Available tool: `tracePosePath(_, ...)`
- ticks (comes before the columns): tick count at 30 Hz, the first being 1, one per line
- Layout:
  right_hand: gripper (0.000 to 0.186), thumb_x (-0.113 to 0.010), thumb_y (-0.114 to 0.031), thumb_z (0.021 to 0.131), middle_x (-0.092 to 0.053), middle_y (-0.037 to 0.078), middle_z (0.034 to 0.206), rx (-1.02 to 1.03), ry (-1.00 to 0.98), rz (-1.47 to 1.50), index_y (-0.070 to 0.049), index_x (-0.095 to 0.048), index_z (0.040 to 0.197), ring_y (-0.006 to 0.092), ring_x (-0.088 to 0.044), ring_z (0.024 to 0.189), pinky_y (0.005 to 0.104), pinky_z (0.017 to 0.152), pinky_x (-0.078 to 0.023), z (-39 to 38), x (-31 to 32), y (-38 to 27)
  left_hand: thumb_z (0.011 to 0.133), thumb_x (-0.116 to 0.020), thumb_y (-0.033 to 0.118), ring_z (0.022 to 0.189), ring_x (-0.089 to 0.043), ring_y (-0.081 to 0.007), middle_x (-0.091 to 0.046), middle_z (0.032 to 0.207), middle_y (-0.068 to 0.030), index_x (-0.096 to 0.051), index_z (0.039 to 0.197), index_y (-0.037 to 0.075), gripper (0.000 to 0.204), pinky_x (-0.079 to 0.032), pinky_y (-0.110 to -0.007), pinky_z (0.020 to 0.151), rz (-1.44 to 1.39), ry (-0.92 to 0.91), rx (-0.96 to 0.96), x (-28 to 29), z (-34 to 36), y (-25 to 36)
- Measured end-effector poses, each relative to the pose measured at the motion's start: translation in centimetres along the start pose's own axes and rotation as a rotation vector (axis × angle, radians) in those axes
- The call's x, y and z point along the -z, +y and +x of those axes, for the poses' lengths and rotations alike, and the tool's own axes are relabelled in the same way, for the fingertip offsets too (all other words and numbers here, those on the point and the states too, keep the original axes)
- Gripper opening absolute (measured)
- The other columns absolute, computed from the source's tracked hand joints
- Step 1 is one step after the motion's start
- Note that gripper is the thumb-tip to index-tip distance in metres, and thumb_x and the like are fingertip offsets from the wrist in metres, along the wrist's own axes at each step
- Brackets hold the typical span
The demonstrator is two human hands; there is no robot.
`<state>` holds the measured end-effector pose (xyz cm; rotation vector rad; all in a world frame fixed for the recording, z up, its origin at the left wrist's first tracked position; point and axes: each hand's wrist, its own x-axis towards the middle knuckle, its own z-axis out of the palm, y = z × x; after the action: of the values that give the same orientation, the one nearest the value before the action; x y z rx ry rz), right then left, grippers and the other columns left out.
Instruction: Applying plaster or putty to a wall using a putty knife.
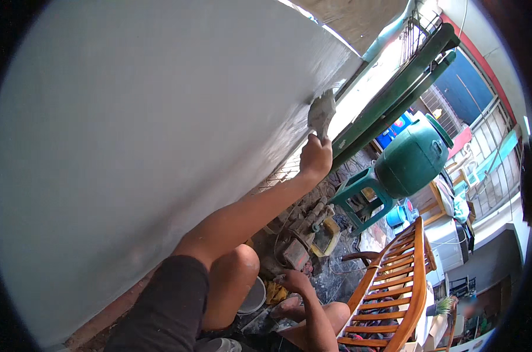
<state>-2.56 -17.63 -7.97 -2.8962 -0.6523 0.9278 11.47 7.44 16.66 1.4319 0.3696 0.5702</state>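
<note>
My left hand [316, 157] reaches up and out with its fingers closed around a broad, flat, grey-smeared putty knife [322, 112]. The putty knife's wide end is at the right edge of a smooth grey wall [137, 117], where the surface shows shiny wet streaks. Down by my knees, my right hand [293, 282] is partly curled beside a greyish thing; what it holds is hidden or too small to make out. A pail [254, 297] with a pale rim stands between my legs, partly covered by my knee.
Right of the wall run green metal beams [389, 97]. Beyond them a green barrel [412, 155] rests on a green plastic stool [365, 199]. A slatted wooden bench [395, 281] is close on my right. A cut-open yellow container [326, 239] and clutter lie on the floor.
</note>
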Motion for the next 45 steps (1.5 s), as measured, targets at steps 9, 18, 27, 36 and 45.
tracePosePath(9, 0.046, -0.062, -0.043, 0.084, -0.067, 0.019, 0.1, 0.06, -0.107, -0.194, -0.011, -0.061, 0.117, 0.0372, -0.063, 0.096, 0.0447, 0.081, -0.05, 1.7, -1.4, -0.7, 0.093, -0.044, 0.038, 0.107, -0.056, -0.0443, -0.059, 0.11, -0.0328, -0.052, 0.113, -0.007, 0.05, -0.044, -0.047, 0.093, 0.094, -0.151, -0.024, -0.9, 5.3, 1.3)
tracePosePath(18, 0.049, -0.062, -0.04, 0.084, -0.067, 0.014, 0.106, 0.024, -0.211, -0.03, -0.018, -0.056, 0.127, 0.0336, -0.063, 0.1, 0.0419, 0.085, -0.05, 1.2, -0.4, 0.7, 0.088, -0.046, 0.027, 0.09, -0.068, -0.034, -0.067, 0.097, -0.026, -0.067, 0.091, -0.006, 0.04, -0.054, -0.041, 0.079, 0.014, -0.325, 0.053, -13.0, 20.8, 0.0)
tracePosePath(27, 0.051, -0.058, -0.05, 0.085, -0.067, 0.015, 0.106, -0.092, -0.135, -0.03, -0.015, -0.059, 0.122, 0.0357, -0.062, 0.1, 0.0426, 0.084, -0.05, -0.4, 1.5, 1.7, 0.093, -0.051, 0.034, 0.061, -0.064, -0.0287, -0.062, 0.086, -0.0232, -0.057, 0.099, -0.009, 0.043, -0.049, -0.038, 0.048, -0.171, -0.173, 0.061, -14.5, 20.8, -2.4)
tracePosePath(36, 0.051, -0.061, -0.048, 0.082, -0.067, 0.017, 0.103, -0.053, -0.06, -0.024, -0.015, -0.06, 0.121, 0.0348, -0.064, 0.096, 0.044, 0.081, -0.051, -0.8, 0.6, 3.1, 0.092, -0.051, 0.025, 0.034, -0.035, -0.0122, -0.039, 0.05, -0.0023, -0.052, 0.073, 0.006, 0.027, -0.025, -0.03, 0.031, -0.655, -0.211, 0.169, -6.2, 9.1, 0.4)
tracePosePath(45, 0.057, -0.06, -0.051, 0.083, -0.066, 0.019, 0.104, 0.083, -0.032, -0.029, -0.012, -0.057, 0.124, 0.0355, -0.062, 0.101, 0.0445, 0.085, -0.049, -3.1, 2.0, -2.9, 0.097, -0.044, 0.031, 0.033, -0.031, -0.0111, -0.034, 0.049, 0.0003, -0.042, 0.074, 0.009, 0.032, -0.02, -0.027, 0.031, -0.605, -0.353, 0.217, 4.6, 1.0, 3.0)
